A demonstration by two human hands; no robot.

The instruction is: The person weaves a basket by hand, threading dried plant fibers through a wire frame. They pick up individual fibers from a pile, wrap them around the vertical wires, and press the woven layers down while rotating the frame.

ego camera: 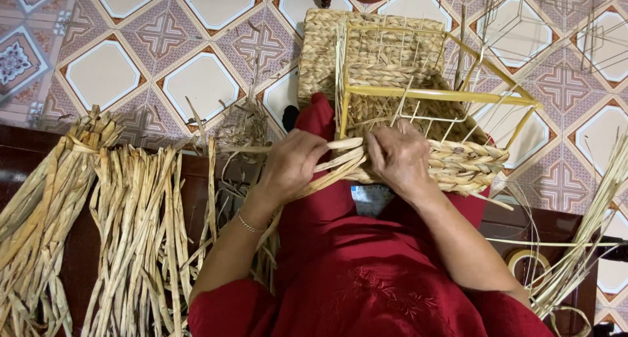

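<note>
While only the head view is available, the work is seen from above at the centre of the frame. A half-woven basket (399, 82) is propped on the lap, its yellow wire frame (438, 94) left bare towards the upper right and its lower edge already covered by braided straw. The left hand (291, 164) is closed around flat straw strands (340, 159), which are pinched and drawn leftward across the basket's near rim. The right hand (400, 155) is pressed palm-down on the woven edge, fingers curled over it; whether a strand is gripped beneath cannot be told. Bundles of dried straw (131, 232) are laid out at lower left on a dark wooden bench (78, 245), and more loose stalks (589, 232) are fanned at the right edge. A patterned tile floor (196, 82) fills the upper frame.

A strand could be snapped if pulled too hard while dry, and the braid could be loosened should the right hand's pressure be eased.
</note>
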